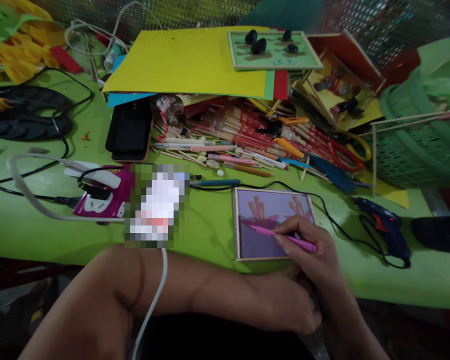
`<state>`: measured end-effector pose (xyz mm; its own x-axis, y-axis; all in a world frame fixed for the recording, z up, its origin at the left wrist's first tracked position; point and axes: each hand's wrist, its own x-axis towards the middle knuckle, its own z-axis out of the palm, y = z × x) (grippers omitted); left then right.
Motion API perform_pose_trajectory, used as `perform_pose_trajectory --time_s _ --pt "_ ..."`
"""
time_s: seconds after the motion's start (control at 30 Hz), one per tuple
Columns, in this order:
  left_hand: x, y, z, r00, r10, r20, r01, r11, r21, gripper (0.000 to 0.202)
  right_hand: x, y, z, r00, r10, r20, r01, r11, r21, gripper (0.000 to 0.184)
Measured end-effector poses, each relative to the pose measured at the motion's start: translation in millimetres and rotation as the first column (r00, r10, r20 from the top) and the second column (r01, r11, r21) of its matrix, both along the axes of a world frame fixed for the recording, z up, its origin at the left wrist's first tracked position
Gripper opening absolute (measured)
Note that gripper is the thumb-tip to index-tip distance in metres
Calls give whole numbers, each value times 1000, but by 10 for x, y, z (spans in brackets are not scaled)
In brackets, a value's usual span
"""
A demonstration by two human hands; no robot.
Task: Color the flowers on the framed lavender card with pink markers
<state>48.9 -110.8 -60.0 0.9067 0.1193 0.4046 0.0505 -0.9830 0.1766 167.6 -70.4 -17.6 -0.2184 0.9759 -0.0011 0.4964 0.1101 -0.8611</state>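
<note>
My right hand (310, 250) pinches a pink pen (281, 235), its tip resting on a small purple framed picture (270, 222) with pink flower shapes, lying on the green table (210, 225). My left hand (288, 302) lies across my front at the table's near edge, just under the right wrist, fingers curled with nothing visible in them.
A blue glue gun (384, 227) with a black cord lies right of the picture. A pink power strip (101, 192), a black phone (129, 129), a pile of sticks and pens (240, 142), yellow paper sheets (187, 62) and a green basket (420, 135) crowd the table.
</note>
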Motion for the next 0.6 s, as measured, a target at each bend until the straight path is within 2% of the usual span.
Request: perform_pose_trajectory --time_s 0.27,0.43,0.6 --pt "-56 35 89 999 24 -32 -24 1000 5 21 46 -21 -5 999 -40 -19 40 999 16 9" --pt "-56 40 79 1000 11 -3 -11 1000 19 13 49 -27 -1 995 -85 -47 86 996 19 13" --pt "-61 30 64 1000 17 1 -17 1000 25 15 48 -33 12 993 -101 -65 103 994 28 13"
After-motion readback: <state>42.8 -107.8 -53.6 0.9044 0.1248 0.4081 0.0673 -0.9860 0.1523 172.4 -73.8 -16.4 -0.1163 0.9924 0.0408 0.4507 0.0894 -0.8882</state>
